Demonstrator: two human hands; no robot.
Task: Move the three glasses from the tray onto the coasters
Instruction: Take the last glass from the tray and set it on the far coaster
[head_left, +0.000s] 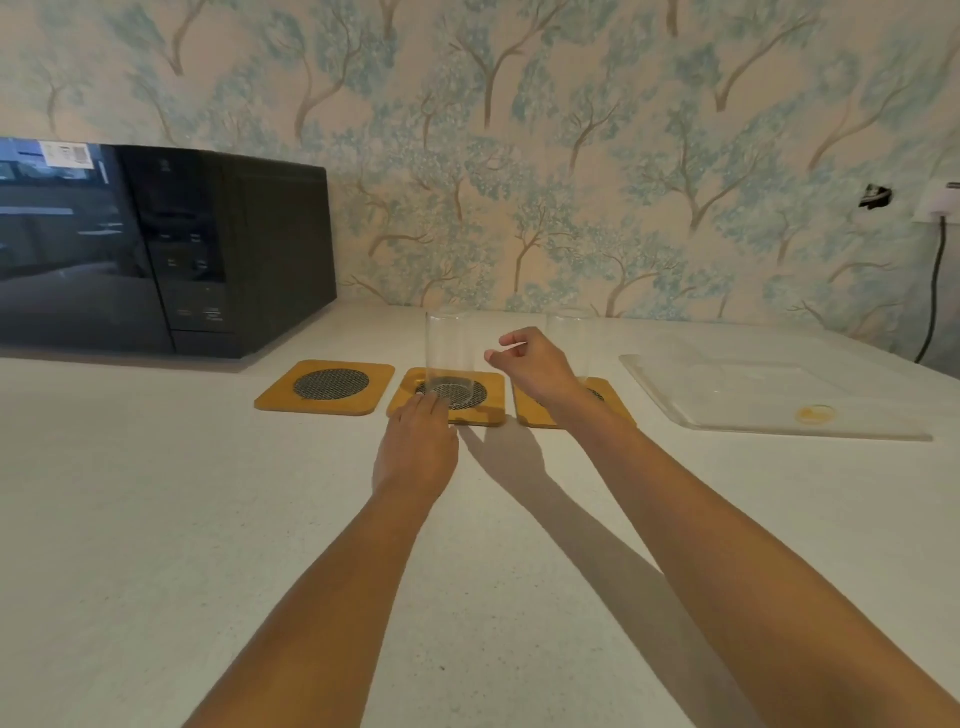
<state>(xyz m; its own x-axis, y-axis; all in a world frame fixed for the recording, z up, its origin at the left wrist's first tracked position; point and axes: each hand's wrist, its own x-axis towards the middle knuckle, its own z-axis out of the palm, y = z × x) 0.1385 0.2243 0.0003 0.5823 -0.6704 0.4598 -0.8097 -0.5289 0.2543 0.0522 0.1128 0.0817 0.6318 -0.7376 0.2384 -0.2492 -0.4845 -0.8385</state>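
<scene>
Three yellow coasters with dark mesh centres lie in a row on the white counter. The left coaster (326, 387) is bare. A clear glass (450, 353) stands upright on the middle coaster (493, 400). A second clear glass (571, 332) stands on the right coaster (613, 402), partly hidden behind my right hand (535, 369). My right hand hovers just right of the middle glass, fingers loosely curled and apart, holding nothing. My left hand (415, 447) lies palm down with its fingertips on the front edge of the middle coaster. The clear tray (769, 415) at the right holds no glass.
A black microwave (156, 249) stands at the back left against the wallpapered wall. A wall socket with a dark cable (935, 280) is at the far right. A small yellow sticker (815, 414) shows on the tray.
</scene>
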